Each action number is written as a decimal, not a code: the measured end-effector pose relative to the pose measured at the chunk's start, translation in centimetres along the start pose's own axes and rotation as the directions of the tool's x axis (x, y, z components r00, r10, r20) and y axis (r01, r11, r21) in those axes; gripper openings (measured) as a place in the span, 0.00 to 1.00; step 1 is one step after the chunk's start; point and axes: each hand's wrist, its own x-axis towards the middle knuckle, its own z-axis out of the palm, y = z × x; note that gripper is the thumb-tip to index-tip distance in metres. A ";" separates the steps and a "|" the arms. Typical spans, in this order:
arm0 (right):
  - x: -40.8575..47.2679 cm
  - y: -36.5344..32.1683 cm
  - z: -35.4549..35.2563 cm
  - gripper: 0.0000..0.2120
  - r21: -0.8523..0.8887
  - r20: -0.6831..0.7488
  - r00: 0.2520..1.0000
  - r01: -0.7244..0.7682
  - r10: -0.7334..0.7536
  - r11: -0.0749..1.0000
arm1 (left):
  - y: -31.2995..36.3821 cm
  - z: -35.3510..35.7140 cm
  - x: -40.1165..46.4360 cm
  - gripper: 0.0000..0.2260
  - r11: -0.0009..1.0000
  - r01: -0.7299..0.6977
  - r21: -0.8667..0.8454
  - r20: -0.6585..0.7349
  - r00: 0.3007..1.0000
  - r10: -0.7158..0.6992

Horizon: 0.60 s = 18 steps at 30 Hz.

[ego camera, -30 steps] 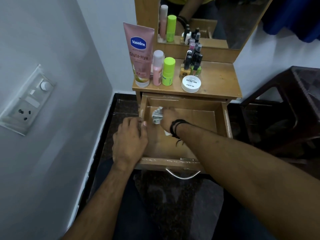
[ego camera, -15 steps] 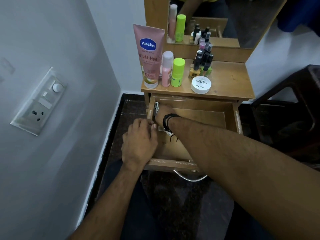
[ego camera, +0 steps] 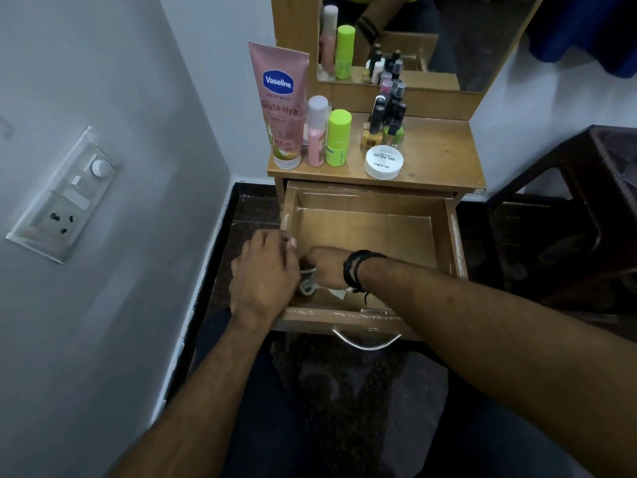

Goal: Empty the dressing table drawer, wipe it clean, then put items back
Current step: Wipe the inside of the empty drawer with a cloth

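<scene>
The wooden drawer [ego camera: 375, 222] of the dressing table stands pulled out, its floor bare. My right hand [ego camera: 325, 267] grips a crumpled grey-white cloth [ego camera: 307, 286] down in the drawer's front left corner. My left hand [ego camera: 265, 270] grips the drawer's left side wall, fingers curled over its edge. On the tabletop [ego camera: 437, 157] stand a pink Vaseline tube [ego camera: 281, 105], a pink bottle [ego camera: 317, 132], a green bottle [ego camera: 338, 138], several nail polish bottles [ego camera: 387, 119] and a white nail polish remover tub [ego camera: 383, 162].
A mirror [ego camera: 413, 36] rises behind the tabletop. A grey wall with a switch and socket panel [ego camera: 67, 194] is close on the left. A dark brown plastic stool [ego camera: 579, 215] stands on the right. The drawer's metal handle [ego camera: 367, 341] is above my knees.
My right hand has drawn the cloth from the drawer's back left corner forward along the left wall to the front left corner. My left hand stays on the left wall.
</scene>
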 end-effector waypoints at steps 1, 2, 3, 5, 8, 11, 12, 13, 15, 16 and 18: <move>-0.7 -0.3 0.4 0.15 -0.005 0.046 0.999 0.007 -0.007 1.000 | 0.0 0.0 -0.1 0.14 1.000 -0.002 -0.001 -0.005 1.000 0.002; -0.6 -0.5 0.7 0.15 -0.021 0.085 0.996 0.009 -0.008 1.000 | -0.2 0.0 0.0 0.14 1.000 0.000 -0.001 -0.010 1.000 0.000; -0.7 -0.3 0.9 0.16 -0.040 0.113 0.994 0.002 0.003 0.999 | 0.0 0.0 -0.1 0.14 1.000 -0.003 -0.002 -0.013 1.000 0.003; -0.7 0.0 1.3 0.17 -0.091 0.155 0.988 -0.014 0.028 0.996 | -0.1 0.0 -0.2 0.14 1.000 0.006 0.002 -0.007 1.000 -0.006; -1.8 1.3 0.6 0.17 -0.199 0.180 0.982 -0.024 0.060 0.980 | 0.0 -0.1 -0.2 0.13 1.000 0.006 0.011 -0.003 1.000 -0.006; -4.0 4.0 -0.9 0.16 -0.285 0.222 0.969 -0.043 0.109 0.958 | -0.1 -0.1 -0.2 0.13 1.000 0.009 0.012 0.001 1.000 -0.009; -4.8 4.9 -1.4 0.15 -0.325 0.231 0.963 -0.059 0.140 0.944 | 0.0 0.0 -0.2 0.13 1.000 0.006 0.008 0.001 1.000 -0.006; -5.4 5.9 -1.8 0.14 -0.385 0.235 0.958 -0.066 0.167 0.920 | 0.0 0.0 -0.3 0.13 1.000 0.004 0.008 -0.003 1.000 -0.004; -5.7 7.4 -2.1 0.11 -0.484 0.224 0.948 -0.091 0.224 0.870 | -0.1 0.0 -0.2 0.13 1.000 0.002 0.019 -0.006 1.000 -0.001; -5.6 8.0 -2.0 0.10 -0.538 0.237 0.931 -0.111 0.276 0.835 | 0.0 0.0 -0.2 0.13 1.000 0.003 0.022 -0.005 1.000 -0.003; -5.1 9.4 -1.7 0.09 -0.673 0.202 0.904 -0.152 0.378 0.723 | -0.1 0.0 -0.1 0.12 1.000 0.009 0.016 -0.004 1.000 -0.009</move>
